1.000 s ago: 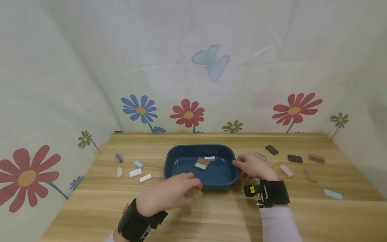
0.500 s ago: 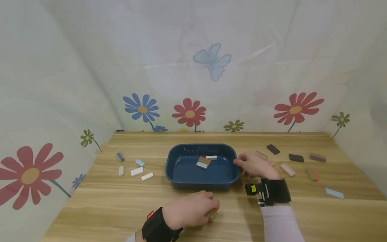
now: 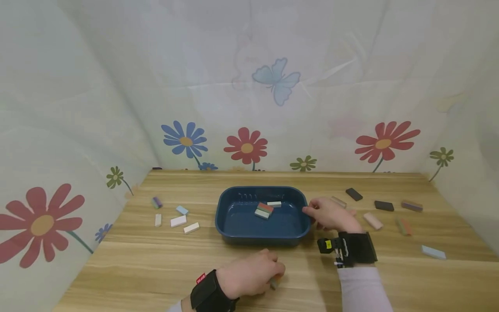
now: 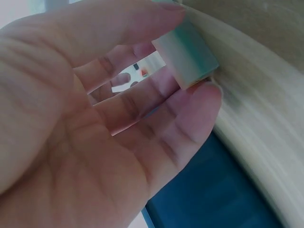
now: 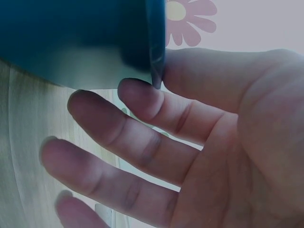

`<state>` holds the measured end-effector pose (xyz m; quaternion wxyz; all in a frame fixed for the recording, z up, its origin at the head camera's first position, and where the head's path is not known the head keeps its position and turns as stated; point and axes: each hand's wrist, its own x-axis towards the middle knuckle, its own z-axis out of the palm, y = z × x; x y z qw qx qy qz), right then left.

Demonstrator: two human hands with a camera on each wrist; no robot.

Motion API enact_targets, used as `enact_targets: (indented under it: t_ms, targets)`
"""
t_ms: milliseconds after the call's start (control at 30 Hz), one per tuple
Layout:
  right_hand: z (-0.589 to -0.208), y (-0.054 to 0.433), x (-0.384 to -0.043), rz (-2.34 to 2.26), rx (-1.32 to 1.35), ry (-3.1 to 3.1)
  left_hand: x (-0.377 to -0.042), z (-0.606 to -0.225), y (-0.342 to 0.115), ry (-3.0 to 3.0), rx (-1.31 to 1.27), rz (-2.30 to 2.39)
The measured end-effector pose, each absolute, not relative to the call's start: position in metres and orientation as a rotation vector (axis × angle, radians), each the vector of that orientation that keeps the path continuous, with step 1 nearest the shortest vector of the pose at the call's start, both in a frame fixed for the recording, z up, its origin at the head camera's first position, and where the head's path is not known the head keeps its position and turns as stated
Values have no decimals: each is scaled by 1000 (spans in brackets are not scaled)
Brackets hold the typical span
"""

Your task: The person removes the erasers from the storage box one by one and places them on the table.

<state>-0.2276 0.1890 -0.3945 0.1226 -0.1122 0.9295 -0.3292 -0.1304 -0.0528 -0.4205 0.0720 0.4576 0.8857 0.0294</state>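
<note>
My left hand (image 3: 249, 273) is low over the table in front of the dark blue tray (image 3: 262, 238). It pinches a small striped block (image 4: 190, 54), with teal, whitish and orange layers, between thumb and fingertips; in the head view the fingers hide much of the block. At the tray's right end, my right hand (image 3: 331, 215) grips the rim between thumb and index finger, the other fingers loosely bent below, as the right wrist view shows. Inside the tray lie a red-and-green block (image 3: 266, 207), a whitish block (image 3: 262, 214) and a white block (image 3: 274, 204).
Left of the tray lie several small blocks, among them a white block (image 3: 178, 221), a light blue block (image 3: 182, 210) and a purple striped block (image 3: 157, 202). On the right are black blocks (image 3: 383, 206), a pinkish block (image 3: 373, 221) and a pale blue block (image 3: 433, 252). A flowered curtain (image 3: 206, 99) stands behind.
My left hand has moved right and toward the table's near side with the striped block, from beside the tray's front wall to in front of it. The right hand keeps its grip.
</note>
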Motion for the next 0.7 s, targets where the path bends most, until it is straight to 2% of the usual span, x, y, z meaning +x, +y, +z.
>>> enact_targets:
  t_ms: [233,700]
  targets:
    - [-393,189,-227,-967,-329,2712,-130,-419,-56,2613,1423,186]
    - [-395,188,-226,-951,-320,2731,-134,-395,-69,2601,1351,345]
